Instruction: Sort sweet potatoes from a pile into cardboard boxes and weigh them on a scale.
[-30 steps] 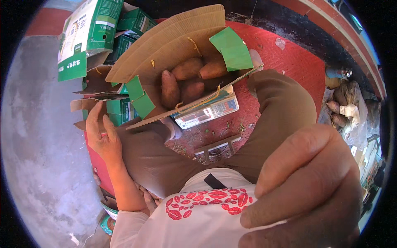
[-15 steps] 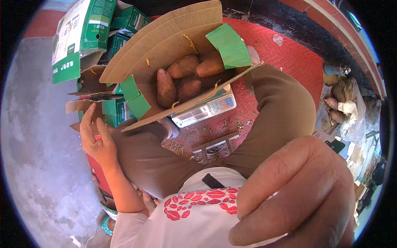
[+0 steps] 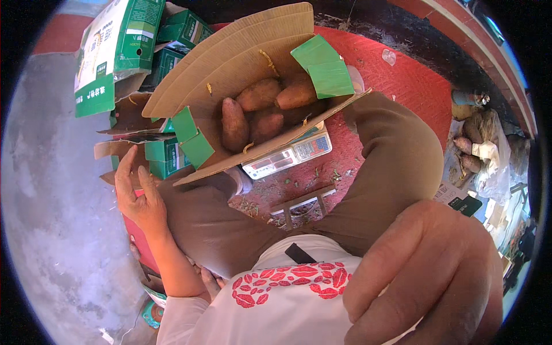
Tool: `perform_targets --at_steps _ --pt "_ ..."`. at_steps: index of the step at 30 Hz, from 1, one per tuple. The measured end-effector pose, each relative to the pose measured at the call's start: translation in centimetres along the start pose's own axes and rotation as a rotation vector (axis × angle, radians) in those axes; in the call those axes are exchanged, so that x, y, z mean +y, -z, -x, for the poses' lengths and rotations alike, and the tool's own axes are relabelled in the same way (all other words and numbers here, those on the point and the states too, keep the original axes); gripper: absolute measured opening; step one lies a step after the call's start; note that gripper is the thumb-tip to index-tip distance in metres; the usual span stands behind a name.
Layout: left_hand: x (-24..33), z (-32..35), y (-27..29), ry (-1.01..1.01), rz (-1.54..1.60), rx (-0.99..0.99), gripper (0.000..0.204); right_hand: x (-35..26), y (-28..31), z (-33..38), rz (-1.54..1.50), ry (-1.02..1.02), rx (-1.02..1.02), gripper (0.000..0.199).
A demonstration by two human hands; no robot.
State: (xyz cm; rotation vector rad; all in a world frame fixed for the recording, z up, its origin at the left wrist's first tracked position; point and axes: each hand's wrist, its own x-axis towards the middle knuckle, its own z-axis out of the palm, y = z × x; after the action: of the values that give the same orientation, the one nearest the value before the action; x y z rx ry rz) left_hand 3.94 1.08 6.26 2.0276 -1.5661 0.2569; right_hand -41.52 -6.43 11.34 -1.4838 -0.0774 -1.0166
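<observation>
Left hand point(image 3: 141, 198) dropped lower — open, empty | right hand point(image 3: 425, 276) loosely curled, empty | box point(image 3: 247, 109) of sweet potatoes point(image 3: 253, 112) beyond both

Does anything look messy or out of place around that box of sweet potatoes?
Yes. The open cardboard box sits tilted on the weighing scale, overhanging it. Plant scraps litter the red mat, and green cartons lie jumbled at the left.

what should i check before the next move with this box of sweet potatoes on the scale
1. Open cardboard box sits on the digital scale: ok.
2. Sweet potatoes lie inside the box: ok.
3. Scale reading legible: cannot tell, too small.
4. Left hand empty, near the box's green flap, not touching it: ok.
5. Right hand close to the camera, contents: cannot tell.
6. More sweet potatoes at right: ok.
</observation>
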Motion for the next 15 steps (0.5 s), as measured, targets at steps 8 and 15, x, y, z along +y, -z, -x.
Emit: perform_targets --at_steps 8,15 --pt "0.5 -0.3 -0.3 -0.015 0.015 0.008 0.026 -1.4 0.3 1.6 -0.055 0.022 -0.008 0.023" --pt "0.0 0.1 0.2 -0.025 -0.008 0.025 0.026 2.0 -0.4 -2.0 -0.122 0.064 -0.039 0.022"
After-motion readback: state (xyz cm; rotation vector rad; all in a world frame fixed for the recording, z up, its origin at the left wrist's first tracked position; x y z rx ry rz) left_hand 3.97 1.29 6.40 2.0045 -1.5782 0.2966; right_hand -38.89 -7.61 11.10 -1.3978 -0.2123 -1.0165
